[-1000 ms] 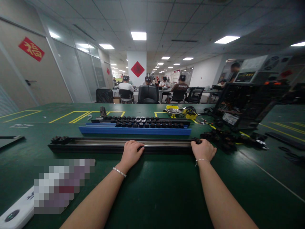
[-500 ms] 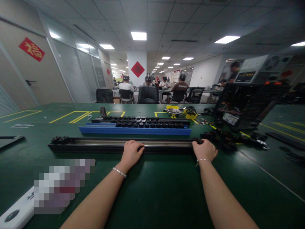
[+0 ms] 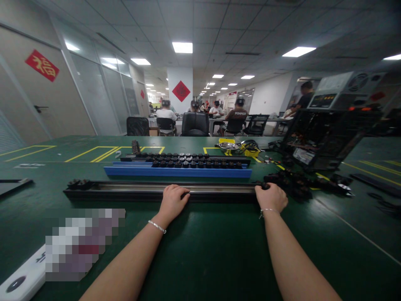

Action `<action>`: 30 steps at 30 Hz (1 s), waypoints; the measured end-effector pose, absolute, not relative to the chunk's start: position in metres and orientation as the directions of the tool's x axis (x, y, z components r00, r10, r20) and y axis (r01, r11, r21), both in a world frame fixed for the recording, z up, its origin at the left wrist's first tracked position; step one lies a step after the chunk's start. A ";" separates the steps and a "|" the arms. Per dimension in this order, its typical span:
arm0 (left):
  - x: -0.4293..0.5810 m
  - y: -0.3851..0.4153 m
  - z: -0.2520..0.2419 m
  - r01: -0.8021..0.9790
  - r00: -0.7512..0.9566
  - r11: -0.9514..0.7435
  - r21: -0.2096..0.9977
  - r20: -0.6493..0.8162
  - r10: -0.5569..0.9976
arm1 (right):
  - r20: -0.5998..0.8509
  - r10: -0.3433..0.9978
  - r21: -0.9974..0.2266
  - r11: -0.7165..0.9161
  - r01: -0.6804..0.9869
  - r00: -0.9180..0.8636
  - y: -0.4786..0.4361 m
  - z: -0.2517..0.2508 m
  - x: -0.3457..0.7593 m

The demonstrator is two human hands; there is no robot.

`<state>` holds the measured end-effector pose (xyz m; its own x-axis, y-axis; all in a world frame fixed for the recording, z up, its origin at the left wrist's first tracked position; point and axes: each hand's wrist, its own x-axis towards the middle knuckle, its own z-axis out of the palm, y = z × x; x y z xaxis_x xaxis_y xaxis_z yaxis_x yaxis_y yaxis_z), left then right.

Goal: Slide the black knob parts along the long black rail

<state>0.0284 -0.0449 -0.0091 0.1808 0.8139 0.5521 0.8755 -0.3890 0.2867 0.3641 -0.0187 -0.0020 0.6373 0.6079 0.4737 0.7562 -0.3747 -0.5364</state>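
A long black rail (image 3: 119, 194) with a pale metallic channel lies crosswise on the green table. My left hand (image 3: 174, 200) is closed over its near edge around the middle, thumb pressed along the side. At the rail's right end, my right hand (image 3: 273, 198) pinches a small black part (image 3: 265, 186). Its fingers hide most of that part, and I cannot tell whether the part sits inside the channel. Several small black pieces (image 3: 79, 184) are seated at the rail's left end. Just behind lies a blue rail (image 3: 178, 172) with a row of black pieces along it.
Another black rail (image 3: 219, 159) lies behind the blue one. To the right are a pile of black parts (image 3: 291, 184) and an open computer case (image 3: 326, 138). A metal bowl (image 3: 228, 146) stands farther back. A white board (image 3: 25, 278), partly pixelated, lies front left.
My right hand has shifted slightly to the right at the rail's end. My left hand and the rail stay where they were.
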 end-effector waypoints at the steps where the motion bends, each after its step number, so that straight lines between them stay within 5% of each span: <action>1: 0.028 -0.045 -0.009 0.873 0.180 -0.391 0.291 0.553 0.813 | 0.475 0.607 -0.536 -0.376 0.756 0.638 -0.019 -0.002 0.365; 15: 0.029 -0.044 -0.009 0.877 0.174 -0.378 0.297 0.537 0.825 | 0.517 0.510 -0.565 -0.399 0.722 0.687 -0.018 -0.007 0.369; 30: 0.029 -0.045 -0.007 0.872 0.172 -0.381 0.306 0.538 0.825 | 0.431 0.566 -0.582 -0.421 0.696 0.703 -0.019 -0.002 0.378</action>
